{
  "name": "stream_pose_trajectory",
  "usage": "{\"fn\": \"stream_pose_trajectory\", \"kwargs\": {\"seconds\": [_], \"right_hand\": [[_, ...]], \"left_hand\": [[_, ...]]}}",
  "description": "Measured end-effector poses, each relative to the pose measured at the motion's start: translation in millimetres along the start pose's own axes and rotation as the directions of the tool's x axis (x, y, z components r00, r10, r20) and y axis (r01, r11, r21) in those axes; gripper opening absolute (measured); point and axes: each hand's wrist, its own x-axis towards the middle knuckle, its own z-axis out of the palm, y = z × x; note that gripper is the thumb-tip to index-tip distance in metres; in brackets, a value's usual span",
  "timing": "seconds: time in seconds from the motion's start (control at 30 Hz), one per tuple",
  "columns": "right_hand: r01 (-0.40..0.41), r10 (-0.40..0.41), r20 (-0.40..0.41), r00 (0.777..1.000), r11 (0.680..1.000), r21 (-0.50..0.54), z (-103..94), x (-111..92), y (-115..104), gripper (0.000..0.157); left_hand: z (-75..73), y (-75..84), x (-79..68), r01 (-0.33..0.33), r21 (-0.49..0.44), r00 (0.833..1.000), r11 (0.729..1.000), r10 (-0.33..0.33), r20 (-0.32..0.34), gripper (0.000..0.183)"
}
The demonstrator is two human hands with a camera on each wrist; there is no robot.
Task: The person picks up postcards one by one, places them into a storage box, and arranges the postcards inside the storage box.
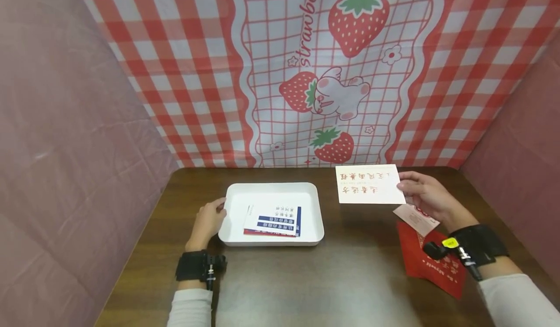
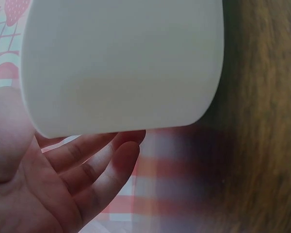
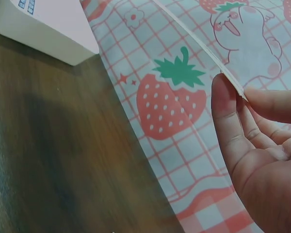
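A shallow white tray (image 1: 270, 244) lies on the table, with my left hand (image 1: 209, 220) at its left end. In the left wrist view, fingers (image 2: 106, 170) bend in at the edge of the tray (image 2: 126, 68), some fingertips hidden behind it. Inside the tray is a small overlapping pile of cards (image 1: 267, 215), white with blue bands on top, blue and red edges below. To the right, my right hand (image 1: 422, 196) pinches a white card (image 1: 372, 183) with orange-red characters by its right edge, above the table. The right wrist view shows this card (image 3: 203, 48) edge-on between thumb and finger.
Beneath the right forearm lie a pale pink card (image 1: 417, 220) and red cards (image 1: 430, 259), partly covered by the wrist strap. A red-and-white strawberry cloth (image 1: 328, 74) hangs behind the wooden table (image 1: 315, 278). Pink fabric walls (image 1: 87, 171) stand at both sides.
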Motion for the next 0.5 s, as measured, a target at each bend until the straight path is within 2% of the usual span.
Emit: {"fn": "stream_pose_trajectory", "kwargs": {"seconds": [0.17,0.5], "right_hand": [[0.004,-0.004,0.012,1.000,1.000,0.021,6.1,1.2,-0.2,0.019],[0.011,-0.012,-0.022,1.000,1.000,-0.016,14.1,6.2,-15.6,0.015]], "left_hand": [[0.0,0.6,0.1,-0.003,0.004,1.000,1.000,0.003,0.004,0.045],[0.4,-1.2,0.4,-0.027,0.004,1.000,1.000,0.027,-0.008,0.045]]}}
